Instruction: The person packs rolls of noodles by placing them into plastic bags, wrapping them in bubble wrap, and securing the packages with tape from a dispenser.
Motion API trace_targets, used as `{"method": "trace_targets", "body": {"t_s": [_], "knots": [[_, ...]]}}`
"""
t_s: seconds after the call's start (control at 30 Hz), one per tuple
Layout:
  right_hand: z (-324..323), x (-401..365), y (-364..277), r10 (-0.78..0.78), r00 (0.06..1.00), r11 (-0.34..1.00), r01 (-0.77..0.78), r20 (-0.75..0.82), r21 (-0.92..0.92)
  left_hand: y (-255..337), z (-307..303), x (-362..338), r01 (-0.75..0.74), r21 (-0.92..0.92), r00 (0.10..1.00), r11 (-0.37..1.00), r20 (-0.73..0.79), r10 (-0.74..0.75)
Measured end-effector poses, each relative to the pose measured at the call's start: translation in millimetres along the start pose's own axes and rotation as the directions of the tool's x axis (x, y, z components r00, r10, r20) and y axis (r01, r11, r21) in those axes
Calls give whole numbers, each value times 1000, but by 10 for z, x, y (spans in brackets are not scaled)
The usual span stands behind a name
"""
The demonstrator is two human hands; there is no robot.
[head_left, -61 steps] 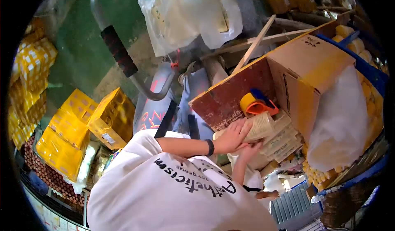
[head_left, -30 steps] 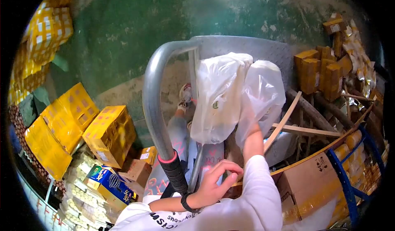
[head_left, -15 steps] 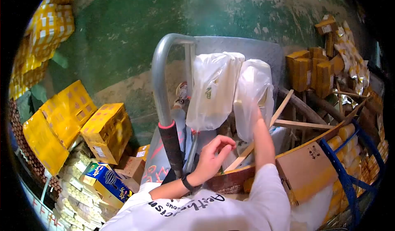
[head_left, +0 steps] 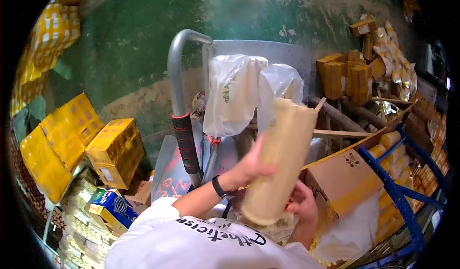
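My left hand (head_left: pixel 253 167) is closed round a long cream-coloured pack (head_left: pixel 280 161) with rounded ends, its thumb lying across the near face. The pack is tilted in front of my chest and blurred by motion. My right hand (head_left: pixel 304 206) is beside its lower right edge, fingers bent inward near a small reddish spot; I cannot tell what they grip. Beyond the pack are two white plastic bags: the left bag (head_left: pixel 235 94) is full and has green print, while the right bag (head_left: pixel 283 80) is partly hidden behind the pack.
A grey metal tube handle (head_left: pixel 174 82) with a black grip rises left of the bags. Yellow-taped cartons (head_left: pixel 115 151) and a blue box (head_left: pixel 112 209) stand at left. At right are a cardboard box (head_left: pixel 345 178), a blue metal frame (head_left: pixel 393 192) and wooden slats (head_left: pixel 340 133).
My right hand has drawn back from the right bag toward my body. The cream-coloured pack is now in my left hand, which was empty before. The view has shifted slightly.
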State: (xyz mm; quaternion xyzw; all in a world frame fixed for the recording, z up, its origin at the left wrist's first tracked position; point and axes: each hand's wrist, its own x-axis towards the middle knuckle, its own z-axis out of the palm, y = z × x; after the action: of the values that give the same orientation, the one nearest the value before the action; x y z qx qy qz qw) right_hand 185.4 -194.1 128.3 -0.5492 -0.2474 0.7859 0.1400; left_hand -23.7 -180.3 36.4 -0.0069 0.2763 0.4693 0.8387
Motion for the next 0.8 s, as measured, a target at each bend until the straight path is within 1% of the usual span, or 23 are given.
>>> {"method": "trace_targets", "body": {"t_s": [0.03,0.07,0.1,0.13,0.17,0.2,0.23,0.3,0.33,0.37,0.4,0.43,0.5,0.57,0.63,0.73,0.77,0.8], "knots": [[-144,125,139,57,992,994,-45,-116,101,59,-110,-100,112,-127,994,986,0,-113],[-332,358,312,122,967,976,-76,-222,203,106,-236,-197,217,-250,975,944,13,-221],[-322,719,317,1,946,997,23,-325,70,56,-340,-258,168,-330,984,929,4,-177],[-318,1173,309,-129,904,991,110,-407,-70,158,-333,-345,159,-420,985,894,4,-173],[-536,1646,538,-290,883,956,248,-370,-158,128,-442,-393,122,-359,990,925,-25,-140],[-778,2093,648,-331,888,923,235,-317,-306,75,-544,-418,84,-299,993,951,-55,-105],[-837,2499,613,-437,822,783,147,-366,-604,53,-583,-416,83,-302,993,950,-58,-105],[-1295,3355,811,-458,726,780,52,-513,-624,31,-621,-396,62,-303,992,951,-83,-91],[-1583,3706,1017,-551,643,656,-61,-533,-752,31,-634,-377,44,-297,992,954,-101,-77],[-1801,3881,1112,-548,623,617,-149,-558,-773,38,-588,-371,20,-287,989,958,-133,-60],[-2008,4053,1197,-544,604,574,-238,-583,-783,60,-536,-369,0,-278,986,961,-163,-47],[-2127,4155,1225,-510,595,557,-323,-622,-765,126,-472,-364,15,-202,981,979,-186,-53],[-2282,4313,1323,-418,611,592,-378,-672,-712,-29,-513,-455,22,-148,984,989,-174,-47],[-2387,4442,1442,-357,622,648,-372,-697,-664,-184,-615,-564,36,-74,988,997,-150,-47],[-2430,4518,1555,-315,633,705,-342,-707,-621,-31,-614,-565,135,-76,975,988,-168,-146],[-2438,4521,1659,-268,664,803,-247,-698,-543,134,-528,-558,250,-141,920,958,-275,-280],[-2411,4494,1673,-248,679,840,-204,-691,-502,146,-494,-497,305,-242,856,921,-355,-377],[-2372,4449,1676,-217,696,886,-154,-684,-438,96,-531,-485,278,-213,878,937,-338,-338]]}}
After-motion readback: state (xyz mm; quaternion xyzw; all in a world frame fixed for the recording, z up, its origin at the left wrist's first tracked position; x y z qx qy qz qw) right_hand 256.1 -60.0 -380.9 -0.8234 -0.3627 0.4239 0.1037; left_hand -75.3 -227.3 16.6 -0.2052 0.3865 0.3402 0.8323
